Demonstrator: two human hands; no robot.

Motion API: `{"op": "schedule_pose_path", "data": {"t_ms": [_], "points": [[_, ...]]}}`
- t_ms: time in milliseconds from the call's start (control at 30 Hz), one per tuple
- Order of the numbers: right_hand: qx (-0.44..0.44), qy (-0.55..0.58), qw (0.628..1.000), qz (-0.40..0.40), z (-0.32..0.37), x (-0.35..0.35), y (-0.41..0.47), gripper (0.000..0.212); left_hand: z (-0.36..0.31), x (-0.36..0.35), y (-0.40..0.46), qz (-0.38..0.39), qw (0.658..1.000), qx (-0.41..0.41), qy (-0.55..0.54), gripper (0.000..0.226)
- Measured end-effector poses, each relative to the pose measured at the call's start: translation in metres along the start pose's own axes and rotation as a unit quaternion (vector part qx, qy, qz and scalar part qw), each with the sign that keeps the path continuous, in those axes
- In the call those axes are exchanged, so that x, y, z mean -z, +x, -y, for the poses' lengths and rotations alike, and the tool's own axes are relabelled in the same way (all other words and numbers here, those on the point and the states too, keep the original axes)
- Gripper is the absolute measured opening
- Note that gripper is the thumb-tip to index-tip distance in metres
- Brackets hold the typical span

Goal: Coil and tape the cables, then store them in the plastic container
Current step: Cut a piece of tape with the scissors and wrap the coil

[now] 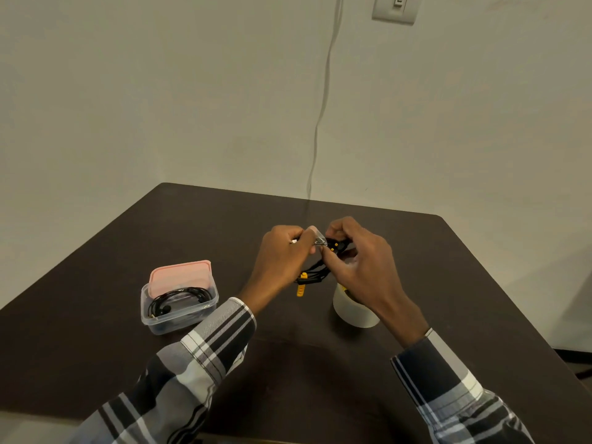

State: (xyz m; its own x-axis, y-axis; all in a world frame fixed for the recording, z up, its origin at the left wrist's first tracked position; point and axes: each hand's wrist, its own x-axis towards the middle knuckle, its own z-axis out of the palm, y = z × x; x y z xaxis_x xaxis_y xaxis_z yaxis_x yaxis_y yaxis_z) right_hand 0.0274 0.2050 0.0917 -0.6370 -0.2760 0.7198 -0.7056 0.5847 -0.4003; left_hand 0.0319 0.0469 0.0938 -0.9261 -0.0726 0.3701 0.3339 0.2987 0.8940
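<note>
A black coiled cable with orange parts [315, 273] hangs between my two hands above the dark table [288, 363]. My left hand [282, 254] pinches a strip of clear tape [315, 235] at the top of the coil. My right hand [358, 251] grips the coil at its top, fingers curled round it. A roll of clear tape [349, 310] stands on the table under my right wrist. To the left, an open clear plastic container [179, 318] holds another black coiled cable [179, 299], and its pink lid [181, 274] leans at its back.
A thin grey wire [323, 100] runs down the wall behind the table's far edge. A wall switch [395, 8] sits high on the right. The table's right edge drops off to the floor.
</note>
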Motion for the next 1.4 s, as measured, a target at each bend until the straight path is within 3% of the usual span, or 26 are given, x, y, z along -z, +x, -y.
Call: {"op": "schedule_pose_path", "data": {"t_ms": [167, 367, 500, 633, 967, 1100, 1233, 1400], "points": [[0.033, 0.001, 0.999, -0.001, 0.0, 0.0, 0.002, 0.019, -0.002, 0.0, -0.004, -0.014, 1.0, 0.001, -0.006, 0.047], [-0.032, 0.126, 0.991, 0.002, 0.001, 0.003, 0.001, 0.022, -0.002, 0.002, -0.006, -0.024, 1.0, -0.012, -0.01, 0.046], [0.022, 0.087, 0.996, 0.015, -0.001, 0.003, 0.002, 0.01, -0.002, 0.001, -0.006, -0.029, 0.999, 0.004, -0.023, 0.046], [0.057, 0.059, 0.996, 0.024, -0.006, 0.002, 0.003, 0.016, -0.002, -0.001, -0.004, -0.043, 0.997, 0.037, -0.052, 0.045], [0.028, 0.066, 0.997, 0.006, -0.007, -0.004, 0.001, 0.018, 0.006, 0.002, -0.005, -0.012, 0.993, 0.072, -0.089, 0.045], [0.026, 0.032, 0.999, 0.021, -0.006, -0.003, 0.002, 0.018, 0.007, 0.005, -0.008, 0.008, 0.998, 0.033, -0.048, 0.044], [0.025, -0.02, 0.998, 0.049, -0.01, 0.001, 0.001, 0.019, 0.007, 0.009, -0.008, 0.042, 0.998, -0.029, 0.033, 0.028], [0.037, -0.09, 0.992, 0.081, -0.011, 0.001, -0.003, 0.02, 0.009, 0.012, -0.005, 0.033, 0.974, -0.116, 0.192, 0.025]]}}
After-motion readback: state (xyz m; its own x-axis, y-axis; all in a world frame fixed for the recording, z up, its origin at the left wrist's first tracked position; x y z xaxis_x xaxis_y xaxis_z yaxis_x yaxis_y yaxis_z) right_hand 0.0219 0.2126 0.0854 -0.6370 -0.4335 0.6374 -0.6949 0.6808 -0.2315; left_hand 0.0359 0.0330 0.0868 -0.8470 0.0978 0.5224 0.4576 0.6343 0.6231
